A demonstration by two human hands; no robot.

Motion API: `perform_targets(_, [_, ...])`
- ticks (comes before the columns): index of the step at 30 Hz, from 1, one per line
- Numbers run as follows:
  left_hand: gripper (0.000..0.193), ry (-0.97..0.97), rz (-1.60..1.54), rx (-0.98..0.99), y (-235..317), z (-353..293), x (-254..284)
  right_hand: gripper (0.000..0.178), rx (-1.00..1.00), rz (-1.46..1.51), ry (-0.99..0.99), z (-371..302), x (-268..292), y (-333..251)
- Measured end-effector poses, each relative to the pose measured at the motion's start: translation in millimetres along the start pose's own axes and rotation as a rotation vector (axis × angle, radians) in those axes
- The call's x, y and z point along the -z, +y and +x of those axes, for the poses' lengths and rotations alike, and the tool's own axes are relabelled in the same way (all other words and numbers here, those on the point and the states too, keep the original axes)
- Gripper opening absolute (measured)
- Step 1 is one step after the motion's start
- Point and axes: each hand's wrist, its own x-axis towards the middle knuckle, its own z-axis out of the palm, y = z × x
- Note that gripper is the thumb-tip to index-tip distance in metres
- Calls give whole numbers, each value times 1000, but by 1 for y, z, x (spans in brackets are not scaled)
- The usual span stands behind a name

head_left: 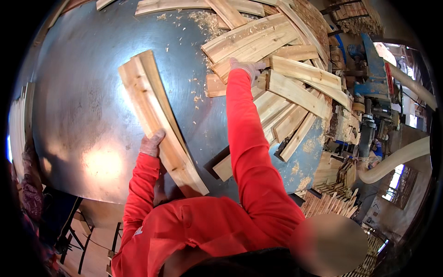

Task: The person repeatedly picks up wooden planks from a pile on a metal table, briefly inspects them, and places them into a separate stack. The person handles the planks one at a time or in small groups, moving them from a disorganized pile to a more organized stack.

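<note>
Pale wood is held at the left front of the body: a long board [152, 106], with what appears to be a second board [161, 87] lapped behind it, is gripped by the left hand [151, 144]. The thumb is laid over the upper face and the other fingers are mostly hidden; the wood is evidently pinched between them. The boards are positioned over the metal table [78, 83], with the near end close to the red jacket [207, 212]. Whether the surface is touched by them cannot be determined.

The right hand [251, 69] is extended to the pile of boards [300, 94] on the right half of the table and is placed at the near edge of a wide board [267, 48]. Its thumb is set apart from its fingers; whether anything is pinched cannot be told.

Progress is judged as partial. One small set is separated from the pile and is secured in the left hand. Most boards are left overlapping at mixed angles, neither squared nor stacked. Wood shavings [205, 21] are scattered beside them. Beyond the pile, a blue machine [374, 64] is installed.
</note>
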Motion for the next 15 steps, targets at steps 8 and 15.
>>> perform_targets(8, [44, 98, -3, -78, 5, 45, 12, 64, 351, 822, -473, -39, 1, 96])
perform_targets(15, [55, -246, -301, -28, 45, 16, -28, 72, 1166, -448, -932, -188, 40, 146])
